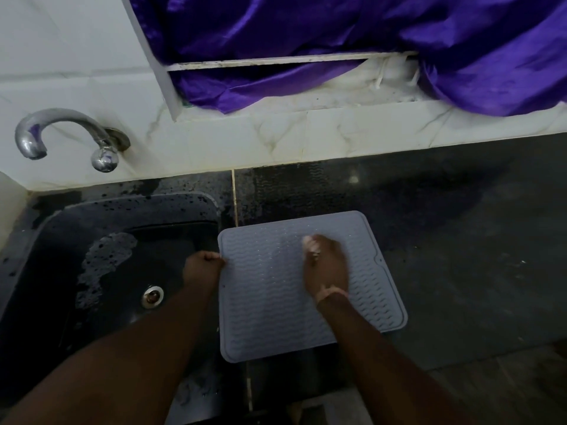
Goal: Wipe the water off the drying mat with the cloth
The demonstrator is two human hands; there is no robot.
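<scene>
mat (270, 289): grey, flat on dark counter (460, 240) beside sink (92, 240) | left hand (204, 266): curled, pinching mat's left edge | right hand (325, 268): on mat, bunched round pale cloth (310, 242), blurred | tap (61, 133) over sink
</scene>
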